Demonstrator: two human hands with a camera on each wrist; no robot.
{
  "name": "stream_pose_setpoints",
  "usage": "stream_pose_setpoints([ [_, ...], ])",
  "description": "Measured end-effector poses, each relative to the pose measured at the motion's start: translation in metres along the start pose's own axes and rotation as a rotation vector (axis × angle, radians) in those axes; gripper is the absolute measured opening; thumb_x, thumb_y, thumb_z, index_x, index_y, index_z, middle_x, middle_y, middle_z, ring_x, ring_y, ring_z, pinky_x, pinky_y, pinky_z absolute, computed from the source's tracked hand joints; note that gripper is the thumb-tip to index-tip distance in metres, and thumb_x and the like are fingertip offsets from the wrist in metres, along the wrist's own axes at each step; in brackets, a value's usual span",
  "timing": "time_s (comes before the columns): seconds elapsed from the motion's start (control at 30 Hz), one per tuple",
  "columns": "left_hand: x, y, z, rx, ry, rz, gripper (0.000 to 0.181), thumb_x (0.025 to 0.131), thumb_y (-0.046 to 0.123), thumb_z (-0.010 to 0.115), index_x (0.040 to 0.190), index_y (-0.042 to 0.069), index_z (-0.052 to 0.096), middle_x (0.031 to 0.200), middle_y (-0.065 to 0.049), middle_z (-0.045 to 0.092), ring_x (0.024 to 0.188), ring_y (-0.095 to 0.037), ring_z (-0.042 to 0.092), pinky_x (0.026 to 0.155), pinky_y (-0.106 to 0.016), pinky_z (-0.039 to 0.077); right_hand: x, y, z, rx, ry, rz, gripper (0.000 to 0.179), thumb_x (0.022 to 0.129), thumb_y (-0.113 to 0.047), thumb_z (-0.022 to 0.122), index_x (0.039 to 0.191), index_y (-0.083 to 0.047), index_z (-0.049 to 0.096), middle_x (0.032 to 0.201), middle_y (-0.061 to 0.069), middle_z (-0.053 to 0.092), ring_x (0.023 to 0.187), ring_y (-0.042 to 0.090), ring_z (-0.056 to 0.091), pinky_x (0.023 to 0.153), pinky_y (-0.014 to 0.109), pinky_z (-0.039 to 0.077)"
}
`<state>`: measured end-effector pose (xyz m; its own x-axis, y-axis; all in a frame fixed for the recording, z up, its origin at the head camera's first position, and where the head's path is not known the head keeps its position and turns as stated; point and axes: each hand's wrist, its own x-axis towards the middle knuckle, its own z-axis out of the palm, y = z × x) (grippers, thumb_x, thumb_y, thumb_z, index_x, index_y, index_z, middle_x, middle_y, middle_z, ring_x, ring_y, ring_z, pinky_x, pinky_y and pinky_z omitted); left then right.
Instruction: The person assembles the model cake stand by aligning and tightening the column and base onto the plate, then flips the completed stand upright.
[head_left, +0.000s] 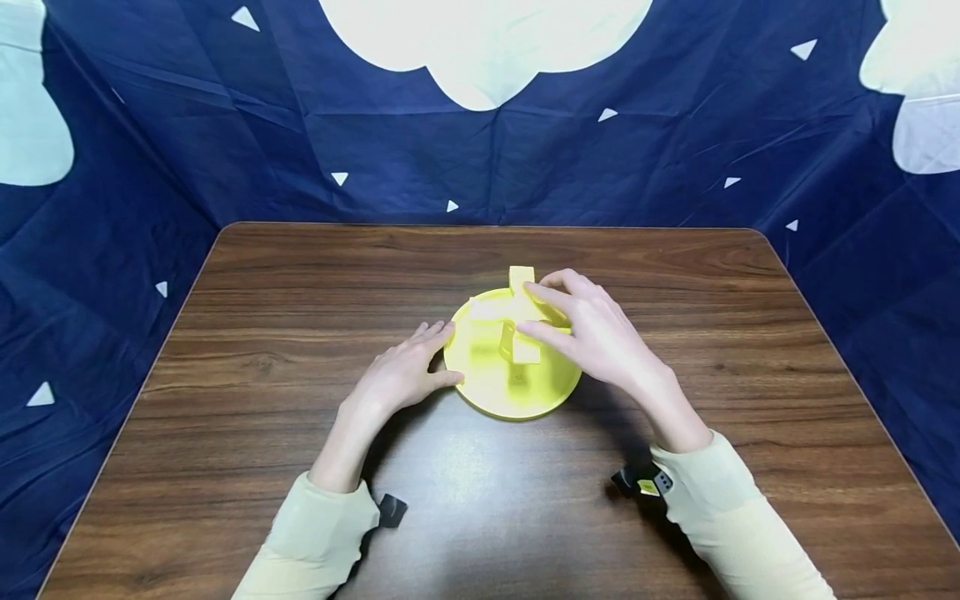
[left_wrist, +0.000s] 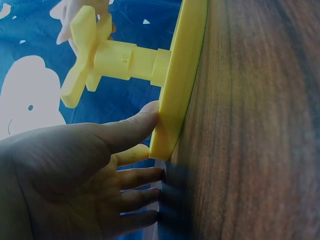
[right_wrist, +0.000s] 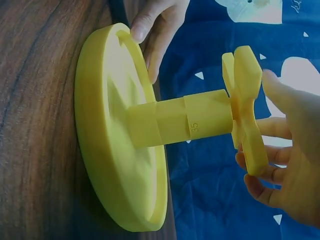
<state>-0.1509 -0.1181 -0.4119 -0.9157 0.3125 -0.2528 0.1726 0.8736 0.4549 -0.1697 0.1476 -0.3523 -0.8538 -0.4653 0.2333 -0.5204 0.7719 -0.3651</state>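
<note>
A round yellow base (head_left: 517, 400) with a raised rim lies on the wooden table. From its middle rises a stepped yellow post (right_wrist: 172, 120), marked with small numbers. On top of the post sits a cross-shaped yellow piece (right_wrist: 248, 70) with several blunt arms. My left hand (head_left: 401, 371) rests at the base's left edge, the thumb on the rim and the other fingers stretched along its side. Above the base, my right hand (head_left: 600, 333) grips the cross-shaped piece, its thumb at one arm and its fingers curled behind another.
The brown wooden table (head_left: 300, 292) reaches out on all sides of the base. Behind and beside it hangs a dark blue cloth (head_left: 405, 150) with white clouds and triangles. Small black devices (head_left: 392, 510) are worn at both cuffs.
</note>
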Motion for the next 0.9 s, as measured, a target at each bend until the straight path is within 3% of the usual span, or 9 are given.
stream_pose_setpoints([
  [0.27,-0.001,-0.001,-0.001,0.014,-0.008,-0.005,0.077,0.087,0.053,0.058,0.151,0.025,0.024,0.157,-0.004,0.025,0.147,-0.026,0.02,0.105,-0.067,0.027,-0.011,0.004,0.001,0.097,0.085,0.051,0.042,0.093,-0.042,0.054,0.129,-0.022,0.06,0.121,-0.005,0.055,0.093,0.016,0.061,0.076,0.033,0.047],
  [0.67,0.001,0.0,-0.001,0.012,-0.005,-0.011,0.078,0.087,0.054,0.058,0.151,0.025,0.024,0.157,-0.003,0.025,0.147,-0.025,0.02,0.108,-0.065,0.026,-0.014,0.002,0.008,0.153,0.298,0.053,0.026,0.088,-0.019,0.064,0.114,-0.019,0.069,0.106,-0.003,0.054,0.07,0.004,0.061,0.064,0.023,0.052],
  [0.77,0.0,0.0,0.0,0.01,-0.006,-0.013,0.078,0.087,0.054,0.058,0.151,0.025,0.024,0.157,-0.002,0.024,0.147,-0.025,0.019,0.108,-0.065,0.026,-0.013,0.005,0.007,0.164,0.314,0.041,0.032,0.087,-0.018,0.067,0.119,-0.018,0.066,0.115,0.0,0.053,0.077,0.006,0.062,0.068,0.024,0.052],
  [0.9,0.0,0.0,0.0,0.003,-0.007,-0.017,0.077,0.087,0.054,0.058,0.15,0.026,0.024,0.157,-0.001,0.024,0.147,-0.024,0.018,0.107,-0.066,0.026,-0.01,0.01,0.008,0.182,0.258,0.023,0.044,0.089,-0.025,0.065,0.131,-0.019,0.057,0.14,-0.001,0.046,0.116,0.014,0.055,0.088,0.033,0.049],
])
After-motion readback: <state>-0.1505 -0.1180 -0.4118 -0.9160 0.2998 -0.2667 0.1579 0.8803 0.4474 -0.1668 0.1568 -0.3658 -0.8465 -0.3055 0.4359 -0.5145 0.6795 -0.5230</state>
